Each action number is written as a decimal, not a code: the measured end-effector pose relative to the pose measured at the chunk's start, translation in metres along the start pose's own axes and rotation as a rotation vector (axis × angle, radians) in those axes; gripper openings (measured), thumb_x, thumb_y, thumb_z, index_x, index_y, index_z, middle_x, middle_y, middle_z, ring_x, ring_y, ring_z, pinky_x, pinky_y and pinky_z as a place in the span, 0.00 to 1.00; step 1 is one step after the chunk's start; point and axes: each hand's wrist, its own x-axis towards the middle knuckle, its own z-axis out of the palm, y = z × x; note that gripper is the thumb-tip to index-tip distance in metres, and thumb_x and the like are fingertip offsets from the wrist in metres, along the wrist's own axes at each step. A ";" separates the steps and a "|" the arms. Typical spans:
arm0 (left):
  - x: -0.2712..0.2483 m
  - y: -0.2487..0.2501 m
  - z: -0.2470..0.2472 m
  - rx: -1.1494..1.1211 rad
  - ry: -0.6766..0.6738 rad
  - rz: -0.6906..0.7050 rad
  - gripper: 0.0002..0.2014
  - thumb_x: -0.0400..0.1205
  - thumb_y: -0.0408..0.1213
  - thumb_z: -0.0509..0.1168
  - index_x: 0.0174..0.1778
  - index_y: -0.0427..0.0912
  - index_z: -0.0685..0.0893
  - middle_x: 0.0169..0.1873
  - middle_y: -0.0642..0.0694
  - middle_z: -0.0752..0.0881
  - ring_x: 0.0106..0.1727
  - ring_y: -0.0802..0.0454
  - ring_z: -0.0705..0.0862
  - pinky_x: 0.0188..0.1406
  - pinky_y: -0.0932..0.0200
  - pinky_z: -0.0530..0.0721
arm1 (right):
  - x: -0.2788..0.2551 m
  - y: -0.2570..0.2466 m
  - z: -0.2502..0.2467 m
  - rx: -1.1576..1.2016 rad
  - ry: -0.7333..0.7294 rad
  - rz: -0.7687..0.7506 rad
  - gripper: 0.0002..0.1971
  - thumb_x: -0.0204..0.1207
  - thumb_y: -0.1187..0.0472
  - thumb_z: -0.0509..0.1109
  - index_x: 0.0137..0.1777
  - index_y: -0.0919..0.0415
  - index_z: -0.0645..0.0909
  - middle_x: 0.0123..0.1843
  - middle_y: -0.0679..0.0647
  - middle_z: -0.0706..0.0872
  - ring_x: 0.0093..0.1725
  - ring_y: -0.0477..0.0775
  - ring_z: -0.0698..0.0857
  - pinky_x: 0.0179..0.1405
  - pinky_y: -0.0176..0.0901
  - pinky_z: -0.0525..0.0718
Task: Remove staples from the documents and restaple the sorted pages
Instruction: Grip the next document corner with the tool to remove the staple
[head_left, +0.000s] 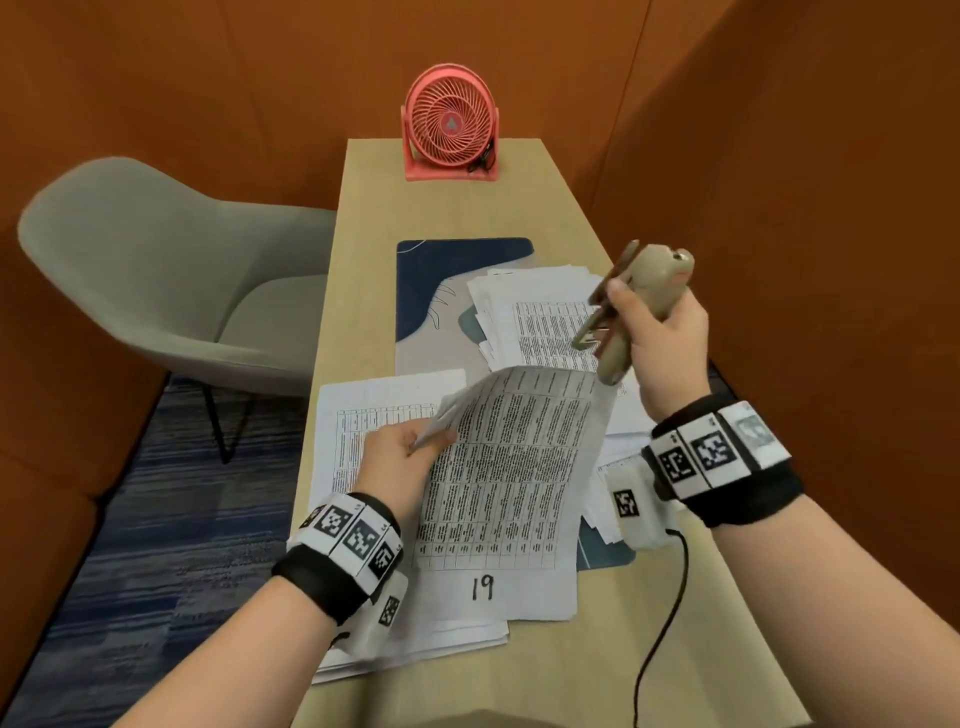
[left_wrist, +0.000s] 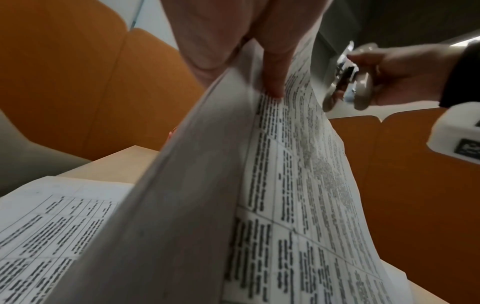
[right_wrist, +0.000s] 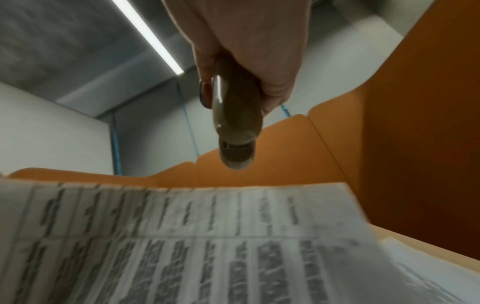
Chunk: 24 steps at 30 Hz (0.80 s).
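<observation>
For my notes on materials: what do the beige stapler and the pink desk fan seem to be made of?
Beige stapler in the right hand: apparently glossy plastic shell, judging by highlights; its opened inner part looks metallic. Pink desk fan: probably matte moulded plastic, given its thin uniform grille.

Papers (head_left: 498, 467): white, black printed table grid, handwritten black "19". Stapler (head_left: 623, 312): beige with bronze-brown metal. Fan (head_left: 450, 130): coral pink. Desk (head_left: 358, 312): light wood. Mat (head_left: 447, 270): navy and grey with white line art. Chair (head_left: 171, 280): grey-green. Walls (head_left: 156, 78): orange. Wristbands (head_left: 727, 462): black with black-and-white square markers. Carpet (head_left: 130, 519): blue streaked.
</observation>
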 end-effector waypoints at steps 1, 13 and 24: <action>-0.001 0.002 0.001 0.003 0.006 0.013 0.17 0.79 0.36 0.68 0.23 0.42 0.74 0.24 0.42 0.75 0.29 0.51 0.72 0.29 0.63 0.70 | -0.005 -0.004 0.009 0.004 -0.025 -0.024 0.06 0.76 0.64 0.72 0.47 0.54 0.79 0.46 0.52 0.86 0.45 0.48 0.86 0.44 0.37 0.86; -0.010 0.001 -0.001 -0.028 0.017 0.013 0.17 0.79 0.36 0.66 0.24 0.41 0.74 0.23 0.46 0.72 0.29 0.52 0.70 0.24 0.70 0.69 | -0.015 0.036 0.022 -0.287 0.055 -0.012 0.16 0.69 0.41 0.72 0.47 0.52 0.81 0.49 0.58 0.85 0.52 0.60 0.84 0.54 0.56 0.83; -0.008 0.004 -0.006 -0.066 -0.032 -0.013 0.14 0.78 0.40 0.67 0.38 0.29 0.82 0.34 0.36 0.78 0.37 0.48 0.76 0.39 0.57 0.76 | -0.009 0.050 -0.003 -0.358 0.083 -0.019 0.15 0.76 0.54 0.71 0.57 0.59 0.74 0.41 0.44 0.79 0.37 0.39 0.77 0.31 0.22 0.75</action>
